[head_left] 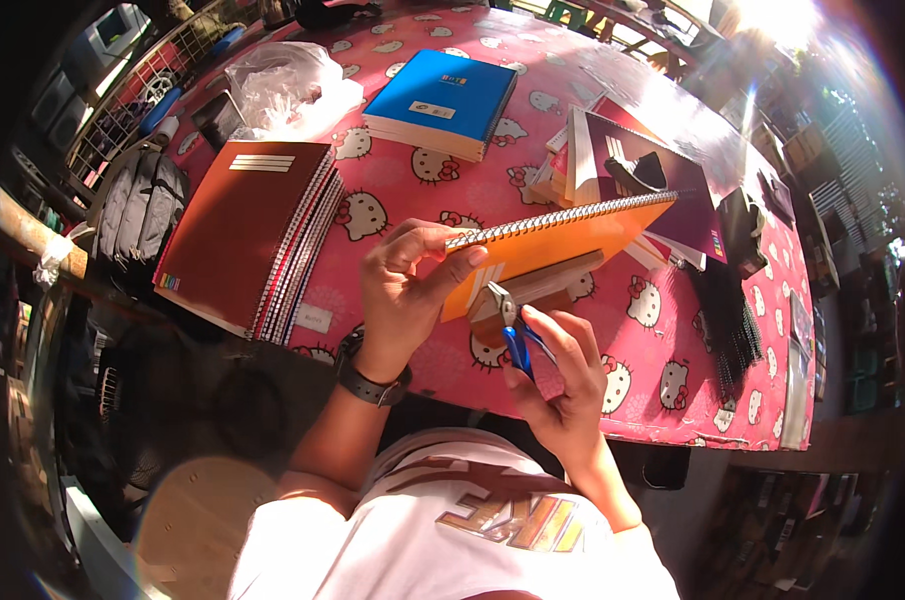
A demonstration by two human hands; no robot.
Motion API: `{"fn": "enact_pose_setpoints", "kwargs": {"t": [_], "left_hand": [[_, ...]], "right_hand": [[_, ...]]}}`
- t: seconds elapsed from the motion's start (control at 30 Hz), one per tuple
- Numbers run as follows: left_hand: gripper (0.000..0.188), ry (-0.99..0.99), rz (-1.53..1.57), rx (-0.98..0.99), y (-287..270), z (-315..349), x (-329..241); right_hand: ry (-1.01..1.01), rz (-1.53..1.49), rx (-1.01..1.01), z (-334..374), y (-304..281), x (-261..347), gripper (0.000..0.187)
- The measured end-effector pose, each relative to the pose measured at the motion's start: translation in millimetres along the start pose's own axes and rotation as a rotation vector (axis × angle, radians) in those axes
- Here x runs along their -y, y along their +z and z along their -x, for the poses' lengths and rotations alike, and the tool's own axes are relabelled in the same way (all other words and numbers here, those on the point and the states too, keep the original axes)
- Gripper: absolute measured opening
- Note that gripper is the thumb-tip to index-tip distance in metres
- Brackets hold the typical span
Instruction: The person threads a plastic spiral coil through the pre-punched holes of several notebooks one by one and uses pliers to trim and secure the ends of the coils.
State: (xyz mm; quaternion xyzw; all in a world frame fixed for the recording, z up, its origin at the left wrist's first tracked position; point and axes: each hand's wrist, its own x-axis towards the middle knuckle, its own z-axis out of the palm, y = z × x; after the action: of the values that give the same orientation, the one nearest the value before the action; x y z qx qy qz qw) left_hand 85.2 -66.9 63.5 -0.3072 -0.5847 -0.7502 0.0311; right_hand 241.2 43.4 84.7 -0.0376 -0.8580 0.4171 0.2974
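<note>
The left hand pinches the orange notebook at its coil end; its long axis runs up-right. The right hand grips pliers just below that corner.

Single head-worn fisheye view, looking steeply down, close over the hands and pink table

Sun glare at one o'clock washes out the far table edge, and the orange notebook hides the pliers' tips.
</note>
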Motion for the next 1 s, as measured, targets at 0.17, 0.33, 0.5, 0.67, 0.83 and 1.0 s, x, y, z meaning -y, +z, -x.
{"fn": "enact_pose_setpoints", "kwargs": {"t": [0.17, 0.33, 0.5, 0.67, 0.83, 1.0], "left_hand": [[0.013, 0.111, -0.071, 0.027, 1.2, 0.5, 0.7], [0.016, 0.218, -0.203, 0.035, -2.9, 3.6, 4.7], [0.016, 0.321, -0.286, -0.031, 2.3, 4.0, -0.5], [0.017, 0.304, -0.337, 0.016, -0.9, 5.9, -6.9], [0.017, 0.316, -0.244, 0.017, 1.0, 3.0, 0.3], [0.024, 0.158, -0.438, 0.045, -2.1, -6.6, -23.5]], "right_hand": [[-0.183, 0.209, -0.06, -15.2, 12.9, 0.9, 0.051], [-0.188, 0.269, -0.07, -14.3, 16.7, 8.1, 0.05], [-0.145, 0.241, -0.058, -9.3, 16.0, 9.7, 0.047], [0.365, -0.657, 0.132, -10.5, 0.4, 7.4, 0.039], [0.751, -1.621, 0.404, -16.5, -3.5, -12.4, 0.045], [0.328, -0.594, 0.061, 6.2, -18.4, -21.5, 0.045]]}}
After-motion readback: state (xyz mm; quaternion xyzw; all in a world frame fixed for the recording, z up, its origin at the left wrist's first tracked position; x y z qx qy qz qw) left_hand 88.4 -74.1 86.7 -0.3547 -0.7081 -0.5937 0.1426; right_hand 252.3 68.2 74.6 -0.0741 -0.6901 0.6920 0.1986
